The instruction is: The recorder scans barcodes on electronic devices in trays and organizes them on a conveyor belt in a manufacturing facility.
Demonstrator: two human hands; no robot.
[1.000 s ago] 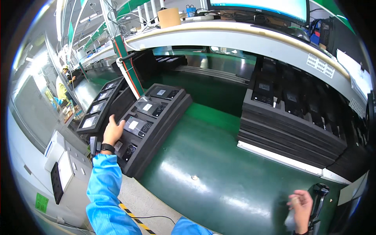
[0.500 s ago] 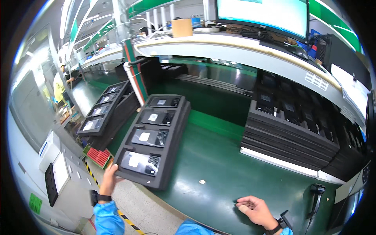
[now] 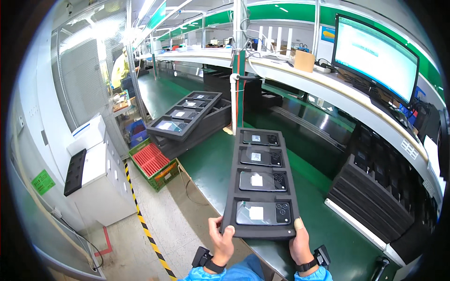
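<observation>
A long black foam tray spans both hands over the front edge of the green workbench. Several dark smartphones lie in its slots, each with a white label; the nearest smartphone has its camera block at the right. My left hand grips the tray's near left corner, thumb on top. At the near right corner, my right hand is closed on the tray's side with the thumb up along the edge. Most fingertips are hidden beneath the foam.
Left of the post, another phone tray rests askew on stacked foam. A tall stack of foam trays stands at right, under a shelf with a monitor. A green crate with red pieces sits on the floor. Bottom right is a handheld scanner.
My right hand has come from the bench to the tray's near right corner and closed on it. The view has swung left, and the tray now points more straight away from me.
</observation>
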